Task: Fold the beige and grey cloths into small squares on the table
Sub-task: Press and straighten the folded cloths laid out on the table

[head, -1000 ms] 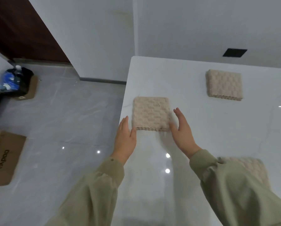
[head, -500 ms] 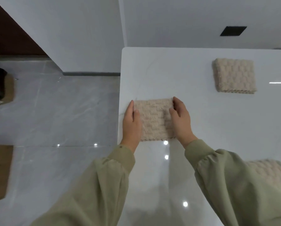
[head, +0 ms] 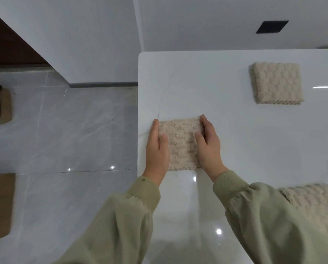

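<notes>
The beige cloth [head: 180, 145] I am working on lies flat on the white desk [head: 235, 130], close to its left edge and straight ahead of me, already down to a small, nearly square pad. If it has a long axis at all, it runs away from me rather than across.

Two more beige pads share the desk. A second folded cloth [head: 276, 82] sits well apart at the far right. A third cloth [head: 315, 204] lies near me on the right, partly hidden behind my right sleeve [head: 264, 216], so I cannot tell whether it is fully folded. I see no grey cloth here.

The pad sits between my hands, equally near to both. My left hand [head: 157, 149] lies along its left edge with the fingers straight and flat beside it. My right hand [head: 208, 147] lies along the right edge in the same way, fingers extended to the far corner. Neither hand grips anything; both only bracket and press. My left thumb [head: 164, 138] and right thumb [head: 198, 135] rest on top of the pile.

I judge this to be the squaring-off step: the edges run parallel to my fingers, so a light inward push from both sides should true the pad. The third cloth is closest to my right hand.
</notes>
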Tool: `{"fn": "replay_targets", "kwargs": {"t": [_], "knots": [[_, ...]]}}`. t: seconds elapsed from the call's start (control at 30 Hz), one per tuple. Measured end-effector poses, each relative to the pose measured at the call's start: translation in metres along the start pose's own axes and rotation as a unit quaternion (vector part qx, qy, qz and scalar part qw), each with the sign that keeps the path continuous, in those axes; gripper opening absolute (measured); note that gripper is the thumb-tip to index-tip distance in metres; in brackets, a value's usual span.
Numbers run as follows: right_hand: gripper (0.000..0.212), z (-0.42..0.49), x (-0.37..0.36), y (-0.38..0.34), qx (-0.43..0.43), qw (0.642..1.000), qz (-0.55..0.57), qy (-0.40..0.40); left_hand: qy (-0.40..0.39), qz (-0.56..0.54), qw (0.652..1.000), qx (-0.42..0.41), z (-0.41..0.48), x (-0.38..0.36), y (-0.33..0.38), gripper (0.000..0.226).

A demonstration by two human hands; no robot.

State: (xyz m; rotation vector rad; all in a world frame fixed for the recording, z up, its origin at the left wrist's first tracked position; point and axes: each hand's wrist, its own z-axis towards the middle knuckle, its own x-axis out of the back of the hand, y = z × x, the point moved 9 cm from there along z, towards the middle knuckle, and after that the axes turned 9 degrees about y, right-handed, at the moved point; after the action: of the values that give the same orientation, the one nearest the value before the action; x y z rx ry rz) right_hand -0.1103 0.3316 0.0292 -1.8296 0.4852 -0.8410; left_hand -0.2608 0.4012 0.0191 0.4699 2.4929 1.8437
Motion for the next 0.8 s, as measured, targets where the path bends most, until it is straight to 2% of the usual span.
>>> {"fn": "replay_targets", "kwargs": {"t": [0.2,0.5,0.67,0.8], "knots": [[0.059,0.002,0.01,0.004,-0.006,1.0,0.017,0.015,0.022,0.0,0.999,-0.029,-0.001,0.009,0.001,0.049],[0.055,-0.005,0.011,0.005,-0.004,0.999,0.024,0.027,0.035,0.046,0.997,-0.05,-0.002,0.005,0.003,0.05],[0.051,-0.009,0.006,0.001,0.007,1.0,-0.022,0.004,-0.014,0.069,0.997,-0.034,-0.004,-0.001,0.005,0.054],[0.051,-0.012,0.016,-0.008,0.042,0.996,-0.08,0.018,-0.026,0.182,0.977,-0.108,-0.01,0.003,0.018,0.055]]}}
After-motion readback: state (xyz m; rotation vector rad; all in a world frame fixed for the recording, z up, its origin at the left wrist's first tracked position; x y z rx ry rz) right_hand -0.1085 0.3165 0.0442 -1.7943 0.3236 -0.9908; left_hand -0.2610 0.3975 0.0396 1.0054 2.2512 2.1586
